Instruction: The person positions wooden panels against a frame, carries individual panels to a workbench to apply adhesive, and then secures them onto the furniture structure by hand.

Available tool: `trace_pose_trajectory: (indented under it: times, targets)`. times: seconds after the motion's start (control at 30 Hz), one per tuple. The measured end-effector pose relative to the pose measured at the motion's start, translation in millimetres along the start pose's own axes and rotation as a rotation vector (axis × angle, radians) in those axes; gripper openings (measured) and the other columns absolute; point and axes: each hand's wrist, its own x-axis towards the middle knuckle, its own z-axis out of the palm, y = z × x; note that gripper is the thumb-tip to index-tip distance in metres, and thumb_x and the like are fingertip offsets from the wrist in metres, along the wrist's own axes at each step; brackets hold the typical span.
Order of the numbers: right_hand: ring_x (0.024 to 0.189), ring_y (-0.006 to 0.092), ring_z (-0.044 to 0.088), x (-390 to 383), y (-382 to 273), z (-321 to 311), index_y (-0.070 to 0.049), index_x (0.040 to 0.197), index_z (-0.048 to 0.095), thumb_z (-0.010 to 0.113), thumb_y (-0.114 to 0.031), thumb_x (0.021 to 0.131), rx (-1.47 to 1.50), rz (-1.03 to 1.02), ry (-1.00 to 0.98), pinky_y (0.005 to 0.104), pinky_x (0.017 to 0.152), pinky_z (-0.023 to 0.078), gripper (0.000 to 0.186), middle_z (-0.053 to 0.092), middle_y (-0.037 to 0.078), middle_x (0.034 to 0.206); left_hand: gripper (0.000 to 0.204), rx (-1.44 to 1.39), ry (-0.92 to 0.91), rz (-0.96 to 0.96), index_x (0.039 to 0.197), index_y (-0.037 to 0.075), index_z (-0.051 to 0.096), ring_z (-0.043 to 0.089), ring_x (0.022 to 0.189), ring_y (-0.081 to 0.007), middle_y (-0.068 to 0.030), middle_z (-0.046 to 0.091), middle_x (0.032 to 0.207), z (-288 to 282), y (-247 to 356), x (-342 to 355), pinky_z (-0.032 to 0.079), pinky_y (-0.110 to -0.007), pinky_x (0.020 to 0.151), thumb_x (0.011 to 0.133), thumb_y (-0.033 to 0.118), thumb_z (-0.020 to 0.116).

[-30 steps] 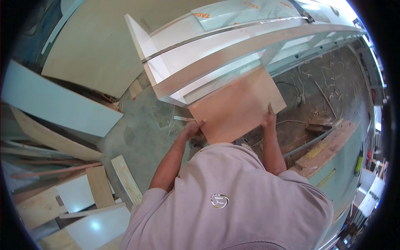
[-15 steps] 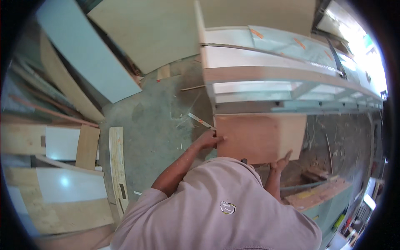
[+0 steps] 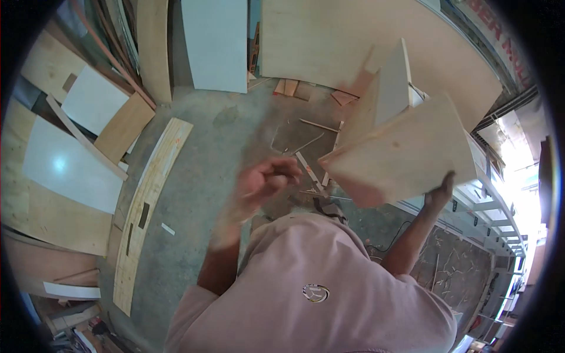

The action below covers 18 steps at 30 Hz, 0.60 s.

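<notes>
A pale rectangular wooden panel (image 3: 406,150) is held up at a tilt on the right. My right hand (image 3: 440,191) grips its lower right edge, with the thumb on the face that shows; the other fingers are hidden behind it. My left hand (image 3: 268,179) is in the air to the left of the panel, apart from it. It is blurred, its fingers loosely bent with a gap to the thumb, and nothing shows in it. Behind the panel stands a white-and-wood cabinet frame (image 3: 393,88), partly covered.
A long wooden board (image 3: 147,206) with cut-outs lies on the concrete floor to the left. White and brown sheets (image 3: 76,162) are stacked farther left. Large boards (image 3: 318,41) lean at the back. Thin strips and offcuts (image 3: 309,167) are scattered near the cabinet.
My view has turned to the right. My left hand has let go of the panel and moved left of it. In my right hand the panel is now raised and tilted.
</notes>
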Motion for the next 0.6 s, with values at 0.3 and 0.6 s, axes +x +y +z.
trace_pose_trajectory:
  times: [0.3, 0.6]
  targets:
    - [0.085, 0.0168, 0.063, -53, 66, 287, -0.001, 0.113, 0.074, 0.077, -0.039, 0.087, -0.877, -0.038, -0.481, 0.0304, 0.078, 0.048, 0.047, 0.071, 0.005, 0.088, 0.059, -0.116, -0.426, 0.895, 0.142, -0.002, 0.042, 0.061, 0.118, -0.0416, -0.0301, 0.056, 0.132, -4, 126, -230, 0.049, -0.054, 0.102, 0.101, 0.038, 0.056]
    - [0.081, 0.0157, 0.065, -61, 327, 324, 0.0, 0.098, 0.073, 0.076, -0.011, 0.083, -0.685, 0.093, -1.107, 0.031, 0.068, 0.052, 0.019, 0.072, 0.005, 0.09, 0.034, -0.263, 0.07, 1.348, 0.133, 0.04, 0.059, 0.063, 0.109, -0.0422, -0.0166, 0.058, 0.13, 10, 143, -271, 0.038, -0.06, 0.106, 0.104, 0.023, 0.054]
